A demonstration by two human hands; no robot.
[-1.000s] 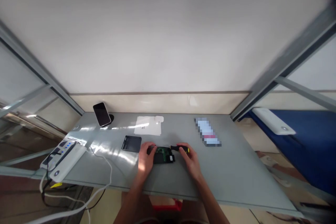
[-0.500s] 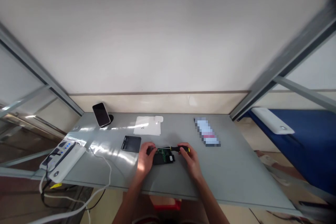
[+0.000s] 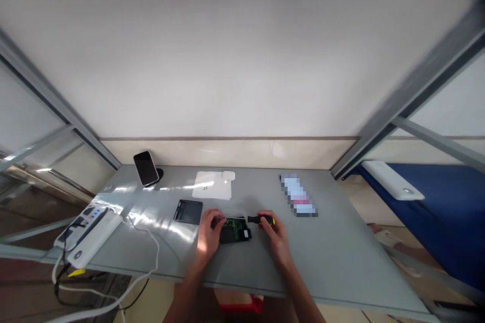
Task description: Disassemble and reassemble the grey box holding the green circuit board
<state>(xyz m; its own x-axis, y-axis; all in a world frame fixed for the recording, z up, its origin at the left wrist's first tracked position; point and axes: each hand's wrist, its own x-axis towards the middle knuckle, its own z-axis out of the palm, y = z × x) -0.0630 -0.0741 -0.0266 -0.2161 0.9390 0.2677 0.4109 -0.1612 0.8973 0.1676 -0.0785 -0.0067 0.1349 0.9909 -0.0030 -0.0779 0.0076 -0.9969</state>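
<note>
A black device with an exposed green circuit board (image 3: pixel 235 230) lies on the grey table in front of me. My left hand (image 3: pixel 209 228) is closed at its left end, thumb and fingers pinched on the edge; the fingertips partly cover that corner. In my right hand (image 3: pixel 275 231) is a screwdriver (image 3: pixel 254 219) with a black and yellow handle. Its thin shaft runs level to the left above the board, and the tip ends by my left fingertips, where I cannot see what it touches. An open black casing (image 3: pixel 188 211) sits left of my left hand.
White sheets (image 3: pixel 212 185) with several small dark dots lie behind the device. A phone with a blurred screen (image 3: pixel 298 196) is at right, another phone (image 3: pixel 146 167) on a stand at back left. A power strip (image 3: pixel 81 224), white box (image 3: pixel 96 242) and cables occupy the left edge.
The whole view has shifted slightly, so the table sits a little lower. Both hands keep their grips, and the screwdriver lies at nearly the same angle over the board.
</note>
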